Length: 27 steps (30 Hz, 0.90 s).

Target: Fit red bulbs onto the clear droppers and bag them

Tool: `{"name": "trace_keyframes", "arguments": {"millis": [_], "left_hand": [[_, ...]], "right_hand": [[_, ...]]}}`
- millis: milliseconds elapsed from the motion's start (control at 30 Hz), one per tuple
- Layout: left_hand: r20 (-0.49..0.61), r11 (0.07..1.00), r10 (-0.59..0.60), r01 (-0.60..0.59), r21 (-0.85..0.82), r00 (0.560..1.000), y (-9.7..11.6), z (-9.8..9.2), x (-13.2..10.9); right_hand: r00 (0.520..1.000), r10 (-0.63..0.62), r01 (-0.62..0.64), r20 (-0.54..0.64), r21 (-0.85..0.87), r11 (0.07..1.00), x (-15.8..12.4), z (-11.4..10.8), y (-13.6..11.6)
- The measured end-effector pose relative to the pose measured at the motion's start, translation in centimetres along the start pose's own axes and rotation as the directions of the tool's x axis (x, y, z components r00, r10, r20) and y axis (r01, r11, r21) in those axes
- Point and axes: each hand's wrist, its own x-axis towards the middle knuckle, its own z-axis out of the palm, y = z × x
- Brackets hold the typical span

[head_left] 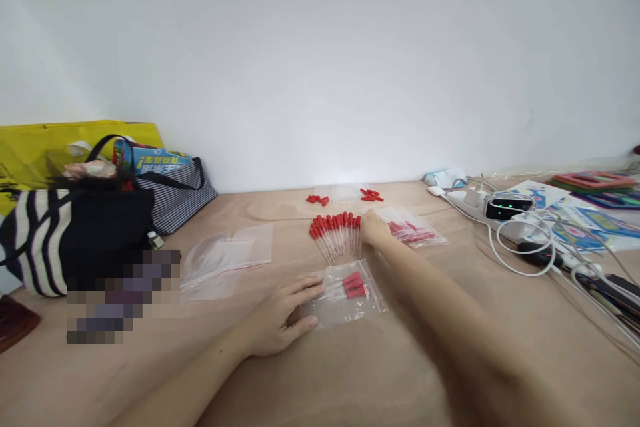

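Observation:
My left hand (280, 317) lies on the left side of a clear zip bag (327, 310), its fingers apart. Inside that bag are several droppers (354, 283) with red bulbs and clear stems. Further off, several more red-bulbed droppers (335, 227) lie side by side in a fan, bulbs pointing away from me. At the right end of this fan is my right hand (374, 229), its fingers curled and pointing down; what they hold is hidden. Just right of it, filled bags of red-bulbed droppers (413, 230) lie stacked.
Flat clear bags (240, 253) lie to the left. Loose red bulbs (317, 200) and clear stems (345, 193) are near the wall. Handbags (100, 227) stand at far left. A power strip (463, 203) with white cables (525, 273) and coloured cards (575, 217) occupies the right.

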Motion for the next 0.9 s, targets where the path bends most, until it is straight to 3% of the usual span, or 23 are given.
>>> {"name": "trace_keyframes", "arguments": {"millis": [133,267,333,400,500,600,767,900], "left_hand": [[0.014,1.000,-0.015,0.015,0.012,1.000,0.1,0.0,0.0],[0.034,0.999,-0.032,0.030,0.036,0.999,0.3,-0.2,0.2],[0.039,0.998,-0.035,0.033,0.047,0.999,0.4,-0.2,0.3],[0.040,0.998,-0.040,0.038,0.052,0.998,0.5,-0.3,0.3],[0.045,0.997,-0.054,0.051,0.052,0.998,0.6,-0.4,0.3],[0.049,0.997,-0.058,0.055,0.046,0.997,0.7,-0.5,0.3],[0.044,0.998,-0.063,0.061,0.033,0.997,0.5,-0.4,0.3],[0.037,0.998,-0.056,0.055,0.031,0.998,0.5,-0.3,0.2]], "right_hand": [[0.998,0.044,-0.040,-0.050,0.075,0.996,-0.5,-1.3,0.7],[0.996,0.027,-0.006,-0.082,0.247,0.969,-2.8,-2.6,3.7],[0.990,0.069,0.021,-0.123,0.614,0.789,-4.6,-2.5,5.3],[0.974,0.148,0.053,-0.169,0.812,0.581,-6.3,-1.9,6.4],[0.958,0.242,0.057,-0.157,0.925,0.374,-8.2,-0.7,6.9],[0.963,0.246,0.044,-0.109,0.965,0.257,-9.0,0.0,6.4],[0.973,0.224,0.006,-0.047,0.984,0.180,-9.0,0.4,5.4],[0.959,0.264,0.035,-0.099,0.971,0.236,-9.0,0.0,5.7]]}}
